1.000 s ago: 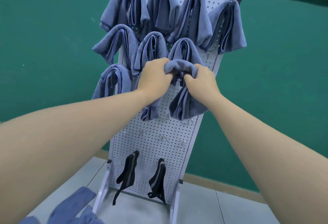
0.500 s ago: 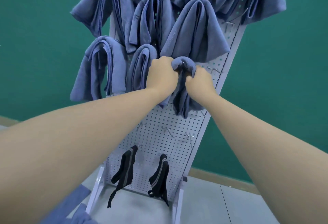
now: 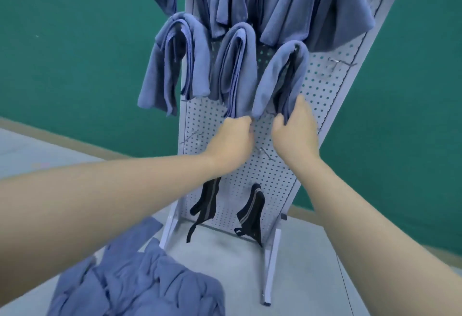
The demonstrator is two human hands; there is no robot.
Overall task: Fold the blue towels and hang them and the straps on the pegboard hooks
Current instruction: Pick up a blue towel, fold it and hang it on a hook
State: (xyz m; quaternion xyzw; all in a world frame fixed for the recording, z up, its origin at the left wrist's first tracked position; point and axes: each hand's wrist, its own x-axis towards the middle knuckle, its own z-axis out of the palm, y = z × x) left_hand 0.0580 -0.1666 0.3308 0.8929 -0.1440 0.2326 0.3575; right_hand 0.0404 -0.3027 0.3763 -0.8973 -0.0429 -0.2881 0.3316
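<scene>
A folded blue towel hangs over a hook at frame centre on the white pegboard. The right hand pinches its right lower end; the left hand, fingers curled, touches its left end. More towels hang alongside, straps below, a loose towel pile at lower left. Both hands have dropped from the towel's top fold.
</scene>
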